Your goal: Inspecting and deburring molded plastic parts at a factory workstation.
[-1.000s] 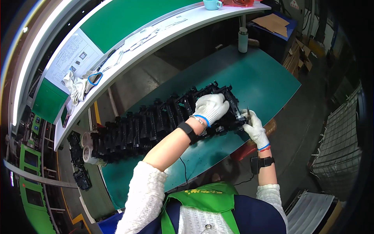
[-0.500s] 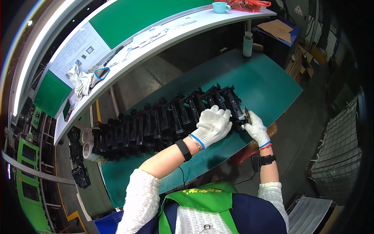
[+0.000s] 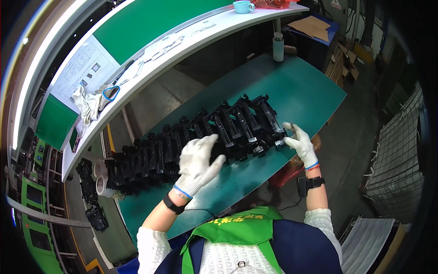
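Note:
A long row of black plastic parts (image 3: 191, 137) lies side by side across the green table (image 3: 301, 86). My left hand (image 3: 197, 160), in a white glove, hovers over the middle of the row with fingers spread and nothing in it. My right hand (image 3: 299, 142), also gloved, rests its fingers on the near end of the rightmost black part (image 3: 270, 119) at the row's right end. A black band sits on each wrist.
A white curved shelf (image 3: 150, 59) above the table carries papers, white gloves (image 3: 89, 102), a blue loop and a teal cup (image 3: 242, 6). A grey bottle (image 3: 278, 46) stands at the table's far edge. Two tape rolls (image 3: 101, 178) lie at the left end. Cardboard boxes (image 3: 342, 59) sit at right.
My left hand has drawn back left from the right end of the row toward its middle and opened. My right hand stays at the rightmost part.

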`<state>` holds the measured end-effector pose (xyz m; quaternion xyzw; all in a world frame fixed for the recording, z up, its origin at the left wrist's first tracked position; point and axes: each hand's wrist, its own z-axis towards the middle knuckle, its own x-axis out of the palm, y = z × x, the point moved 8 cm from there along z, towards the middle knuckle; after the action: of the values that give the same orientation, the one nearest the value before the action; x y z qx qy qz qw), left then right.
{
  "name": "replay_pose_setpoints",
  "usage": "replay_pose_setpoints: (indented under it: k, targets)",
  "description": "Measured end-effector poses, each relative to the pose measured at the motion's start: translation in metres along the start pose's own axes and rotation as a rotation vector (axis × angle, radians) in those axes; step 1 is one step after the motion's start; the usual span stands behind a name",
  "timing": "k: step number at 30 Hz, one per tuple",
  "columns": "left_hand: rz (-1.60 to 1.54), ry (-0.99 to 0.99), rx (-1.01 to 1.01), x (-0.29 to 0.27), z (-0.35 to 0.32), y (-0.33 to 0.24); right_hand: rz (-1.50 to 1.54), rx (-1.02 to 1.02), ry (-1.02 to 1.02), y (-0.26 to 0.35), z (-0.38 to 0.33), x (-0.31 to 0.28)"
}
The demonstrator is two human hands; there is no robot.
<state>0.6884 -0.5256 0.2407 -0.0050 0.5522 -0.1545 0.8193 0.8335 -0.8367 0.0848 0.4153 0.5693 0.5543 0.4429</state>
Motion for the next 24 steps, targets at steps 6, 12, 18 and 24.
replay_pose_setpoints:
  k: [6,12,18,24]
  targets:
    - [0.047,-0.057,-0.297,-0.029,-0.041,0.057,0.210,-0.239,-0.478,-0.023,-0.044,-0.001]
    - [-0.040,-0.099,-0.408,-0.020,-0.063,0.073,-0.050,-0.288,-0.591,-0.041,-0.024,-0.020]
    - [-0.099,-0.135,-0.422,-0.015,-0.083,0.075,-0.172,-0.461,-1.004,-0.021,-0.039,-0.085]
    - [-0.127,-0.139,-0.424,-0.011,-0.093,0.072,-0.442,0.081,-0.944,-0.034,-0.017,-0.149]
